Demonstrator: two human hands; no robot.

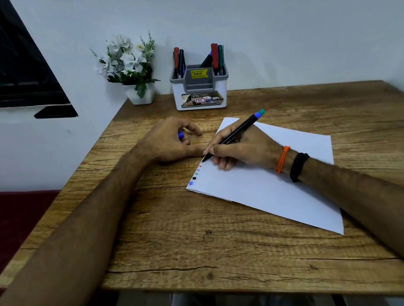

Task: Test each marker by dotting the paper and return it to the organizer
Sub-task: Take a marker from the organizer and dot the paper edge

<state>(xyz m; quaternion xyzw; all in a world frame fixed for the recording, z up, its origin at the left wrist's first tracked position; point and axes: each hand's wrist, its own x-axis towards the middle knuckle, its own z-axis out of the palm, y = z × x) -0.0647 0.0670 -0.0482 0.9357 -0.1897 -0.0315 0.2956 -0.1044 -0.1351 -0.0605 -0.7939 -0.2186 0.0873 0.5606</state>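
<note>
My right hand (242,149) grips a black marker (238,130) with a blue-green end, its tip down at the left edge of the white paper (273,188). A short row of coloured dots (194,177) runs along that paper edge, below the tip. My left hand (170,141) rests on the table beside the paper, its fingers curled round a small blue cap (181,135). The white and grey organizer (199,89) stands at the back of the table, with several markers (216,56) upright in its side slots.
A white pot of artificial flowers (133,68) stands left of the organizer, against the wall. The wooden table (205,246) ends close on the left, where a dark red seat (12,220) lies below. A dark window (2,61) is at the upper left.
</note>
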